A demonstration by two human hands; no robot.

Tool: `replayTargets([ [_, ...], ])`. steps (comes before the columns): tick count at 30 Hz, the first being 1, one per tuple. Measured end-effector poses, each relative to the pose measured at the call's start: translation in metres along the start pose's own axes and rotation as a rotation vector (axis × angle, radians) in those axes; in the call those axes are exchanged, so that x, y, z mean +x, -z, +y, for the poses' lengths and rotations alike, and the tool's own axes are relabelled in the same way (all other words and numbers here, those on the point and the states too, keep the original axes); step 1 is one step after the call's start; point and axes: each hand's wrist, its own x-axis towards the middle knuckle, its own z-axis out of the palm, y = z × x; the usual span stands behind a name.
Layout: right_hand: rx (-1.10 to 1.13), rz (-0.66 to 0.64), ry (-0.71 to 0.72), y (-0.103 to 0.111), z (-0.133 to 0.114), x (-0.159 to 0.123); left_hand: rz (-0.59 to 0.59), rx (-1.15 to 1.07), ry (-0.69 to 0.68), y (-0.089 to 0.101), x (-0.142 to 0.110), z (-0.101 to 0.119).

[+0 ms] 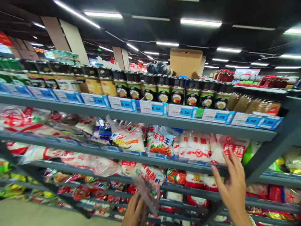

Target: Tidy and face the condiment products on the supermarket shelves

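My right hand [231,185] is open, its fingers spread and reaching up over the lower part of a white MSG bag with red characters [234,147]. The fingertips overlap the bag, but whether they touch it I cannot tell. Low in the middle, my left hand [134,208] points upward with fingers stretched out, partly cut off by the bottom edge. Right by it hangs the clear plastic end of a red-and-white seasoning bag [152,177], which sticks out from the shelf below. Contact there is unclear. More white bags with red print [195,146] stand left of the right hand.
Above runs a shelf of black-lidded jars [163,91] with blue price tags [152,107] along its edge. A slanted grey shelf post [265,157] rises beside my right hand. A cardboard box [185,61] stands on top. Lower shelves hold several colourful packets [81,193].
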Motion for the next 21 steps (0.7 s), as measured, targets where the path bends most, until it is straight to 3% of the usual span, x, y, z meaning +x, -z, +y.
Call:
replayTargets([
  [3,0.136,0.093,0.158,-0.013,-0.029,-0.044,0.017,0.101,-0.076,0.01,0.008,-0.012],
  [4,0.19,0.017,0.259,-0.023,-0.041,-0.064,-0.013,0.105,-0.085,0.016,0.013,-0.016],
  [6,0.272,-0.162,0.332,-0.052,-0.063,-0.106,-0.088,0.106,-0.082,0.029,0.019,-0.03],
  [8,0.271,-0.387,0.315,-0.084,-0.083,-0.141,-0.14,0.116,-0.065,0.046,0.018,-0.049],
  [10,0.284,-0.48,0.247,-0.112,-0.097,-0.16,-0.152,0.135,-0.053,0.063,0.012,-0.072],
  [14,0.403,-0.435,0.107,-0.143,-0.113,-0.152,-0.162,0.118,-0.07,0.085,0.0,-0.114],
  [16,0.395,-0.461,-0.078,-0.149,-0.117,-0.137,-0.187,0.068,-0.102,0.086,0.0,-0.124],
  [19,0.217,-0.555,-0.415,-0.157,-0.119,-0.119,-0.241,-0.046,-0.207,0.076,0.011,-0.12],
  [21,0.101,-0.587,-0.513,-0.164,-0.118,-0.111,-0.311,-0.115,-0.295,0.066,0.026,-0.107],
])
